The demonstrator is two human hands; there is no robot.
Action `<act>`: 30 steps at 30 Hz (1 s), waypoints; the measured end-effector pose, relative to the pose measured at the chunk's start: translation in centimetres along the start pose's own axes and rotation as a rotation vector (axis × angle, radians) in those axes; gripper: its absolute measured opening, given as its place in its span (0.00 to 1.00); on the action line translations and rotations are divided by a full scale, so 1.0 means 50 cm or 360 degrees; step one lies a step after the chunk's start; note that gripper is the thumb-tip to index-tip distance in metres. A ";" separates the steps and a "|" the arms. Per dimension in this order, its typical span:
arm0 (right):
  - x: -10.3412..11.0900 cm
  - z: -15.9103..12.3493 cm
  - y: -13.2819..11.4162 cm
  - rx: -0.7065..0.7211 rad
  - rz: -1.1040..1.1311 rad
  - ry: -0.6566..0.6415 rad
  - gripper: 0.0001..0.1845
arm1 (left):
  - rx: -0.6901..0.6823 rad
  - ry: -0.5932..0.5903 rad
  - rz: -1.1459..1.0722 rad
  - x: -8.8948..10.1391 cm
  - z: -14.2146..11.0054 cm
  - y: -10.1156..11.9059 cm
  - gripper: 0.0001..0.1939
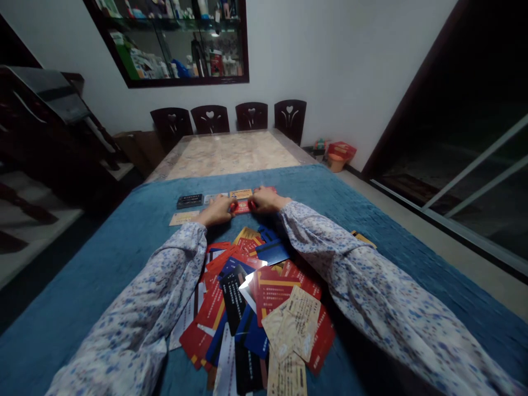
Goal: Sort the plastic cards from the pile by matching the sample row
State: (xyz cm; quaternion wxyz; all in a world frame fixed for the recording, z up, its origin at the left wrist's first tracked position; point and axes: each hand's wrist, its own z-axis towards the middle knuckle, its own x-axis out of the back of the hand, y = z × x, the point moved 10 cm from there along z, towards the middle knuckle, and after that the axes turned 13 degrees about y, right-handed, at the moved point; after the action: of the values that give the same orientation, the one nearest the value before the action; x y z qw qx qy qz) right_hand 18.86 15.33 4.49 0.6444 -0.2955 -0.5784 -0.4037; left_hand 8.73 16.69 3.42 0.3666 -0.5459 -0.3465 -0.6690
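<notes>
A red card lies between my two hands, just in front of a yellow card. My left hand pinches its left end, and my right hand has closed fingers at its right end. Partly behind my right hand is another red card. Left of my left hand are a black card stack and a beige card; a pale card shows behind that hand. Between my forearms spreads a loose heap of red, blue, black and beige cards.
A blue cloth covers the near part of the table. Dark chairs stand at the far end. A yellow and black card lies beyond my right forearm. A red box sits in an orange bin on the floor.
</notes>
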 end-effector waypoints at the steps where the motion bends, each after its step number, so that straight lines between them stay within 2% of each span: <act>1: 0.000 0.000 -0.001 0.0003 0.0001 -0.0003 0.18 | 0.0001 -0.0004 0.0002 0.000 -0.001 0.000 0.17; 15: 0.005 -0.005 0.007 -0.0049 -0.0009 0.0016 0.21 | -0.0013 -0.0027 0.0024 -0.003 -0.003 -0.006 0.16; 22: 0.014 -0.013 0.007 -0.0037 0.0011 0.0058 0.20 | -0.0071 0.0029 0.0001 0.003 -0.006 -0.006 0.16; 30: 0.045 -0.028 0.009 -0.0024 0.0080 0.0096 0.25 | -0.0121 0.0146 -0.0079 0.023 -0.013 0.005 0.17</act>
State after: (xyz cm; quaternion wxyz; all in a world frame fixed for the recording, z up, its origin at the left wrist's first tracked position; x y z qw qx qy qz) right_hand 19.99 13.97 6.52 0.6692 -0.3023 -0.5481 -0.4004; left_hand 8.49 15.84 4.46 0.3442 -0.5195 -0.3171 -0.7149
